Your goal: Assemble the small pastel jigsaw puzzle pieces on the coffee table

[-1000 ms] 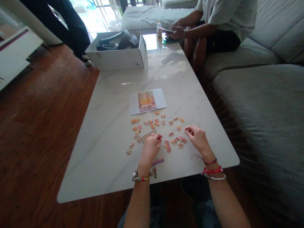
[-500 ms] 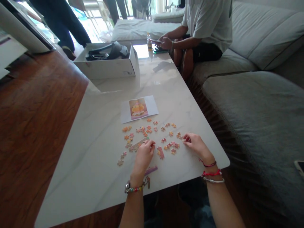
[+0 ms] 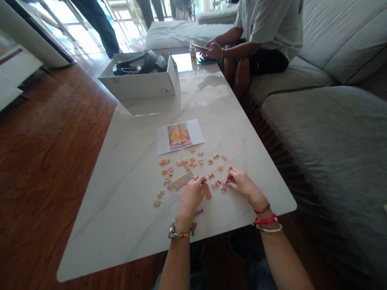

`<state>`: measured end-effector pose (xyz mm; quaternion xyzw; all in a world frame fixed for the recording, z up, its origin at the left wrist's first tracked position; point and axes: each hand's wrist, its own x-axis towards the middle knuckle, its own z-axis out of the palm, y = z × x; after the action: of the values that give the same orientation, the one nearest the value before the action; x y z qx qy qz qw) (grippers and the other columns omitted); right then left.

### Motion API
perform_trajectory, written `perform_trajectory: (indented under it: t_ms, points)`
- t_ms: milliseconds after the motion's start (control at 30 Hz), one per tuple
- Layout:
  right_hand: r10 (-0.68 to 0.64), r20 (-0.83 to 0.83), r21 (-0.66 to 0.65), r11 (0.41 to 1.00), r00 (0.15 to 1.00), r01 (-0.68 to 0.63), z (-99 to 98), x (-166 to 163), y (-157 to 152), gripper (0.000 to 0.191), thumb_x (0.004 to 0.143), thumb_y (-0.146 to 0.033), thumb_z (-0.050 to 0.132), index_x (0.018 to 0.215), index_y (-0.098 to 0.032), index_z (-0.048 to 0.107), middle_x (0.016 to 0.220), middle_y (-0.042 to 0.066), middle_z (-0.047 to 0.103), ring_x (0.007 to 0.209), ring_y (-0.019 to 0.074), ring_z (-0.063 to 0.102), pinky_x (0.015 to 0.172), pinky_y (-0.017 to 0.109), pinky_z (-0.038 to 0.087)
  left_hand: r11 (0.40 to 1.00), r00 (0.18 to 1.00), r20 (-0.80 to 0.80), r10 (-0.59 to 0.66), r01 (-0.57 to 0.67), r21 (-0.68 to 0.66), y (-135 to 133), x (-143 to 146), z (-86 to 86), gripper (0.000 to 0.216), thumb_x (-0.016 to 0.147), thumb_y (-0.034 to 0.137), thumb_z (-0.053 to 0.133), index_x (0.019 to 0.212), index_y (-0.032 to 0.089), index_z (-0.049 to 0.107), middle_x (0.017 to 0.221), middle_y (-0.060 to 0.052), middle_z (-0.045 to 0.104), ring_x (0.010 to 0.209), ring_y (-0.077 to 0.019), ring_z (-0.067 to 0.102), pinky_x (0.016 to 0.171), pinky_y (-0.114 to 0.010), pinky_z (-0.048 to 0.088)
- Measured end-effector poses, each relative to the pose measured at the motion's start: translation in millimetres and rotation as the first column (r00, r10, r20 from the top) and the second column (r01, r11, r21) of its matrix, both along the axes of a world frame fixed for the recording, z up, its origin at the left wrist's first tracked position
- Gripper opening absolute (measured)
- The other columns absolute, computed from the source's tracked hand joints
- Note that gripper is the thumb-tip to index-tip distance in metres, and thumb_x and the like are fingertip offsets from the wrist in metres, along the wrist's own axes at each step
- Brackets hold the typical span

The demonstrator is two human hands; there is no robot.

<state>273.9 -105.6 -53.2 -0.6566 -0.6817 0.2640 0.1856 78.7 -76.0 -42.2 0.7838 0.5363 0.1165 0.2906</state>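
Several small pink and orange puzzle pieces (image 3: 193, 163) lie scattered on a white marble table (image 3: 130, 209). A joined strip of pieces (image 3: 180, 181) sits left of my left hand (image 3: 191, 197), whose curled fingers pinch at the strip's right end. My right hand (image 3: 242, 184) rests on the table with its fingers pinched on a small puzzle piece (image 3: 227, 181) among the loose ones. A printed reference picture (image 3: 179, 136) of a yellow figure lies just beyond the pieces.
An open white box (image 3: 140, 78) holding a dark device stands at the table's far end, near a small bottle (image 3: 192, 49). A seated person (image 3: 260, 36) holds a phone there. A grey sofa (image 3: 326, 133) runs along the right; wooden floor lies left.
My right hand has slid left toward the middle cluster of pieces. My left hand stays at the strip's end. The camera view has shifted slightly.
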Motion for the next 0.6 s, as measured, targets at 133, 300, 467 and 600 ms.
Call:
perform_trajectory:
  t_ms: [133, 300, 467, 600]
  points:
    - [-0.1, -0.062, -0.06, 0.994, 0.993, 0.096, 8.7, 12.5, -2.6, 0.003, 0.068, -0.015, 0.058, 0.065, -0.016, 0.057, 0.063, 0.001, 0.06, 0.059, 0.0124, 0.054, 0.057, 0.023, 0.041, 0.998, 0.998, 0.047, -0.045, 0.046, -0.031, -1.4, 1.1, -0.9, 0.019, 0.075, 0.011, 0.043, 0.085, 0.019, 0.057, 0.073, -0.002, 0.061, 0.068, -0.0115, 0.054, 0.066, -0.023, 0.042]
    - [-0.231, -0.279, -0.154, 0.969, 0.932, 0.194, 15.5, 26.6, -8.1, 0.007, 0.068, -0.021, 0.058, 0.073, -0.016, 0.06, 0.065, 0.002, 0.065, 0.061, 0.0133, 0.059, 0.058, 0.024, 0.045, 1.0, 0.996, 0.08, 0.023, -0.023, -0.002, 2.9, -7.5, -5.7, 0.017, 0.076, 0.016, 0.045, 0.086, 0.018, 0.059, 0.085, -0.005, 0.061, 0.073, -0.012, 0.055, 0.069, -0.025, 0.043]
    - [-0.147, -0.508, -0.116, 0.988, 0.849, 0.102, 17.3, -5.5, -1.4, 0.016, 0.069, -0.029, 0.058, 0.077, -0.016, 0.062, 0.073, 0.004, 0.067, 0.066, 0.0143, 0.061, 0.061, 0.025, 0.048, 0.978, 0.97, 0.238, 0.043, 0.009, -0.21, 4.8, -13.6, 2.0, 0.019, 0.078, 0.03, 0.047, 0.087, 0.019, 0.059, 0.079, -0.003, 0.063, 0.069, -0.0115, 0.057, 0.065, -0.023, 0.044]
    - [-0.079, -0.536, -0.063, 0.997, 0.841, 0.054, 14.4, -43.4, 3.5, 0.015, 0.072, -0.026, 0.055, 0.081, -0.017, 0.064, 0.075, 0.004, 0.066, 0.065, 0.0133, 0.06, 0.06, 0.024, 0.047, 0.949, 0.943, 0.327, 0.066, 0.042, -0.313, 3.8, -15.5, 5.8, 0.016, 0.075, 0.03, 0.049, 0.079, 0.018, 0.059, 0.07, -0.001, 0.064, 0.063, -0.0103, 0.057, 0.058, -0.02, 0.043]
